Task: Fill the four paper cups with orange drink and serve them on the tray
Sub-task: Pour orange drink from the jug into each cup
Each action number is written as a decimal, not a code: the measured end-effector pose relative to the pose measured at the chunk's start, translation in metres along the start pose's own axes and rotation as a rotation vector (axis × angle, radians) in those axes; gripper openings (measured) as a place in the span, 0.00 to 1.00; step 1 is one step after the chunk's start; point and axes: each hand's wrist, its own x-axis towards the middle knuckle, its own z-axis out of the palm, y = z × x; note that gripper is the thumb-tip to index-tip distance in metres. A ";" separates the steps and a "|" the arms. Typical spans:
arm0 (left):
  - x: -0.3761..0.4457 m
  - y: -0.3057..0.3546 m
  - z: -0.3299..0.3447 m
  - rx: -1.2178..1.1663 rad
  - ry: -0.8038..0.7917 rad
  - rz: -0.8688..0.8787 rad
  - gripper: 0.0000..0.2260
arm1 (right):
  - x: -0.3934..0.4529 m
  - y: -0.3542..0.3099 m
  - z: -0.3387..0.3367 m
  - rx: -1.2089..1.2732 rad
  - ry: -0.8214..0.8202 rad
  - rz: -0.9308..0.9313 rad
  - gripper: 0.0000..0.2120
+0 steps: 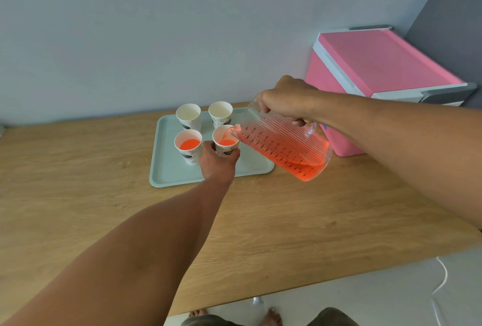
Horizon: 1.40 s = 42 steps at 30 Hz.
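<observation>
Bare feet (271, 316) show at the bottom edge, beneath a wooden table (287, 221). On it sits a pale green tray (167, 174) carrying four paper cups. Left hand (217, 161) curls its fingers round the near right cup (224, 140). Right hand (287, 102) grips the handle of a clear measuring jug (284, 148), tilted, its spout at that cup's rim, orange drink running in. Near left cup (188, 145) already holds drink; the two far cups (188, 115) look white inside. Behind the jug stands a pink cooler box (378, 65).
</observation>
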 end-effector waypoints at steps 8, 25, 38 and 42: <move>-0.003 -0.001 -0.002 -0.015 0.003 -0.026 0.23 | 0.000 0.003 0.003 0.028 -0.006 0.023 0.16; -0.001 -0.001 0.001 -0.033 0.026 -0.055 0.23 | 0.010 0.004 0.004 0.023 0.000 0.027 0.10; 0.004 -0.004 0.007 -0.021 0.027 -0.060 0.23 | 0.021 0.019 0.013 0.134 0.018 0.030 0.07; 0.008 -0.006 0.007 -0.020 0.034 -0.056 0.22 | 0.026 0.024 0.018 0.237 0.038 0.044 0.10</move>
